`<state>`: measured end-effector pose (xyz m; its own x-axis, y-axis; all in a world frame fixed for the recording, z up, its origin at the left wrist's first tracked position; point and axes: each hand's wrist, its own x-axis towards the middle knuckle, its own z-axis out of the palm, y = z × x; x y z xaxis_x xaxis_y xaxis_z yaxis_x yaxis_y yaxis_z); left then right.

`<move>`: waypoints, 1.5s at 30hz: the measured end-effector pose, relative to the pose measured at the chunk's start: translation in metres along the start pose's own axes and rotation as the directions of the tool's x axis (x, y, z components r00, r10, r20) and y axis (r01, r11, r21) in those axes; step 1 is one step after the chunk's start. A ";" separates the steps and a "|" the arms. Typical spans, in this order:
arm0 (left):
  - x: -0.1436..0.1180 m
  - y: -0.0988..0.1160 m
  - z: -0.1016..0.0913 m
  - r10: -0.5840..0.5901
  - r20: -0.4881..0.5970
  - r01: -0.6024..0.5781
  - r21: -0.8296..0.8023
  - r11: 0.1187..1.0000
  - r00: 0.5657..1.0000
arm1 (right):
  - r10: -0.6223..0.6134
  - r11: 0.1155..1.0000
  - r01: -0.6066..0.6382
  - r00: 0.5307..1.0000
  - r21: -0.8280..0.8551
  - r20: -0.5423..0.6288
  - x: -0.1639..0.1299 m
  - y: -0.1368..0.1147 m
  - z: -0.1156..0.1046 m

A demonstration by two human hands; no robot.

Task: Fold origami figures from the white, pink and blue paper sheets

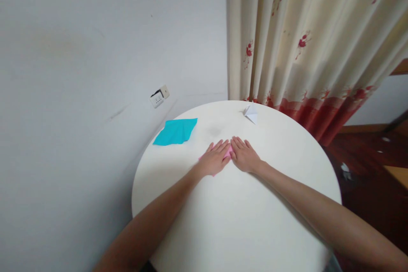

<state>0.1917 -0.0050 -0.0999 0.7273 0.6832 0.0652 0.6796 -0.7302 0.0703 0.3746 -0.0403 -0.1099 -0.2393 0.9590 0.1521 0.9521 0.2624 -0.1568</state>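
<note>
Both of your hands are flat on the desk, palms down, fingers stretched out and together. Your left hand (215, 159) and your right hand (245, 155) sit side by side, fingertips nearly meeting, neither one gripping anything; they are pressing, not pinching. Under them lies a pink paper (227, 152), almost wholly covered: only a sliver shows between the two hands and a thin edge peeks out beside your left wrist. How it is folded I can't tell from here.

Out from the hands, the round white desk (242, 221) spreads wide. A teal paper (176, 131) lies flat near the far left rim, well apart from you, close to the wall. A small white folded paper figure (251, 113) stands at the far edge, just before the curtain (306, 38). A wall socket (158, 97) sits on the wall to the left.

The risk, as I judge it: the desk top looks smooth, so uneven pressure from one palm could let the pink sheet slide or skew and throw any crease off line. And since your hands hide the edges, a misalignment could go unnoticed.
</note>
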 end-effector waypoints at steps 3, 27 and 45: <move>-0.001 -0.001 -0.001 -0.075 0.008 0.075 0.009 0.997 0.997 | -0.001 1.000 0.001 1.000 -0.003 -0.002 0.000 0.000 0.000; 0.002 0.008 0.007 -0.017 -0.057 0.017 0.008 1.000 0.998 | 0.007 1.000 -0.007 1.000 0.003 -0.016 0.000 -0.002 0.001; -0.003 0.000 0.002 -0.018 0.054 0.020 -0.035 0.999 0.998 | 0.411 0.911 -0.412 0.911 -0.022 -0.034 0.004 0.030 -0.009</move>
<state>0.1901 -0.0072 -0.1024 0.7190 0.6950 0.0105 0.6902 -0.7157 0.1068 0.4041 -0.0297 -0.1055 0.1795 0.9779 0.1072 0.9701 -0.1579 -0.1842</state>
